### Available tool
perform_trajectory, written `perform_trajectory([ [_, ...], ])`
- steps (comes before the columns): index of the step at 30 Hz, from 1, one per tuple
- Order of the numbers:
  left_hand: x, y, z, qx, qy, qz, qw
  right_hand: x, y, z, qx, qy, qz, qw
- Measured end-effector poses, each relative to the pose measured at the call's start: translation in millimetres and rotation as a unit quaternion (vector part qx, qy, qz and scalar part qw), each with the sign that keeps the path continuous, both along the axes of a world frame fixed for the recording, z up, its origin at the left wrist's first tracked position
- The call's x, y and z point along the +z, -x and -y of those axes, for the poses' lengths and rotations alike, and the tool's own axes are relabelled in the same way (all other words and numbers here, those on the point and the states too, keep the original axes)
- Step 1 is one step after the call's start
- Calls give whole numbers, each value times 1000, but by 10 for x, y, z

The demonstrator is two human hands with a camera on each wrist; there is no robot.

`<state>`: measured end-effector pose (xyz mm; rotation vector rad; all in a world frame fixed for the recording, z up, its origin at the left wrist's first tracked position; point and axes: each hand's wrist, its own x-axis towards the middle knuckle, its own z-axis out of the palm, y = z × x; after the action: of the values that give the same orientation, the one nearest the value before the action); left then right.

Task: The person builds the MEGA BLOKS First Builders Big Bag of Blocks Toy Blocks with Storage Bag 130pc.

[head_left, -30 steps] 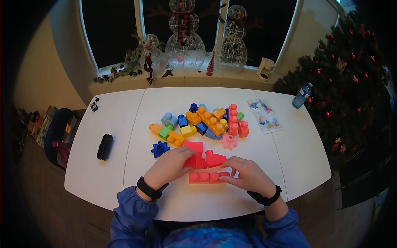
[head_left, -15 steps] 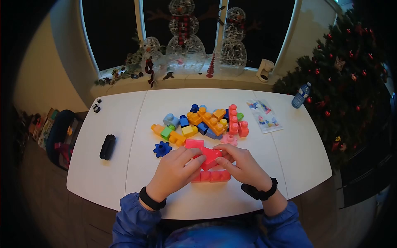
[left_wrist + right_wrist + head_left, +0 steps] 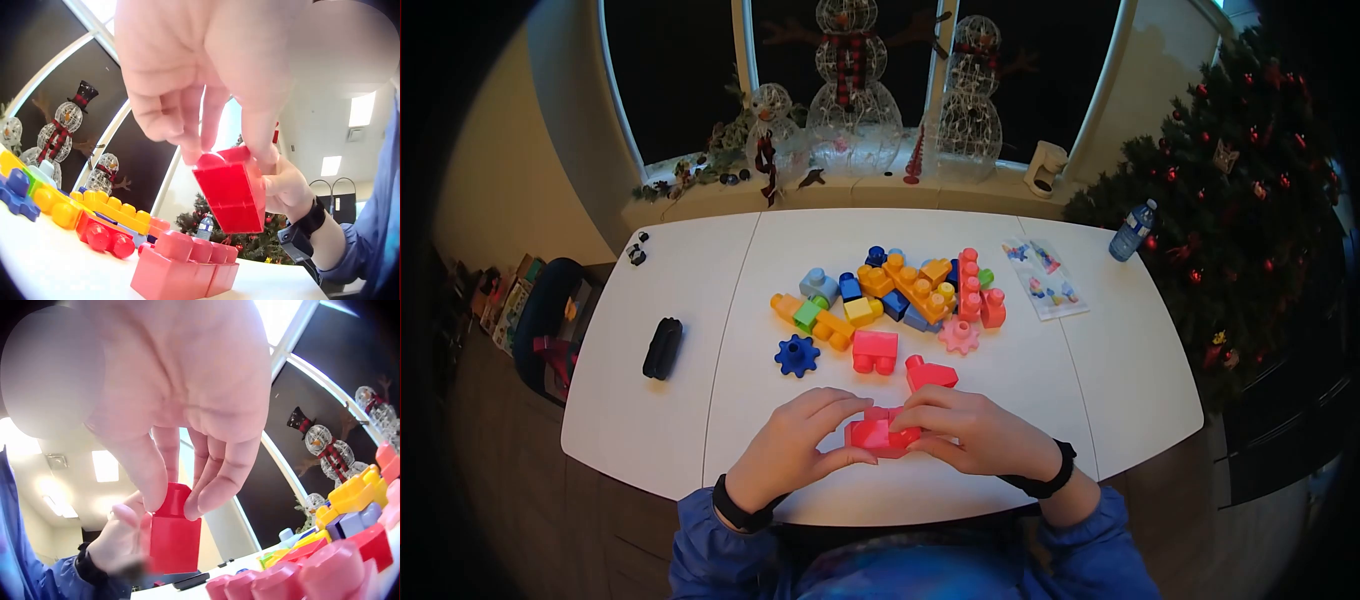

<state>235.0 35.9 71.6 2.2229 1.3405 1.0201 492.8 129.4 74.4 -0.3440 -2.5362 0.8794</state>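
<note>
Both hands pinch one red toy building block [image 3: 868,434] near the front of the table. In the left wrist view, my left hand [image 3: 800,440] has its fingertips at the studs of the tilted block [image 3: 231,200], whose smooth face shows. On the other side, my right hand [image 3: 975,432] grips the block's top between thumb and fingers, as the right wrist view shows. Beneath it lies a long salmon-pink brick [image 3: 187,265] with a row of studs, largely hidden in the head view. Just beyond the hands are a second red block [image 3: 875,352] and a red slanted piece [image 3: 930,374].
A pile of yellow, blue, green and pink blocks [image 3: 920,290] lies farther back. Nearby are a blue gear [image 3: 797,355] and a pink gear [image 3: 960,337]. A black case [image 3: 662,348] rests at left; a picture sheet [image 3: 1045,278] and water bottle [image 3: 1133,230] are at right.
Both hands have come nearer the body with a red block, over the long salmon-pink brick. A second red block and the slanted piece now lie apart on the table.
</note>
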Motion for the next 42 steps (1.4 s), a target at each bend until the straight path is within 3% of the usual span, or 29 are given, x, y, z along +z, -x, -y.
perform_trajectory([
  [4, -204, 62, 69, -43, 66, -16, 997, -124, 121, 158, 17, -4, 20, 1000],
  [6, -228, 58, 84, -37, 129, -14, 991, -124, 118, 126, 4, -16, 32, 999],
  [9, -358, 92, 59, -39, 141, -48, 988, -32, 31, 52, -55, -1, 16, 998],
  [15, -440, 66, -13, -14, 132, -115, 985, 33, -151, -43, -116, 16, -2, 993],
  [21, -262, 132, -122, 0, 136, -83, 987, 39, -243, -39, -129, 28, 8, 991],
  [27, -336, 209, -783, 25, -37, -189, 981, 38, -251, -88, -138, 31, -13, 990],
  [33, -633, 200, -1150, 16, -47, -266, 963, 54, -287, -84, -145, 37, -16, 989],
  [42, -710, 204, -1172, 10, -13, -211, 977, 32, -318, -140, -143, 28, -22, 989],
])
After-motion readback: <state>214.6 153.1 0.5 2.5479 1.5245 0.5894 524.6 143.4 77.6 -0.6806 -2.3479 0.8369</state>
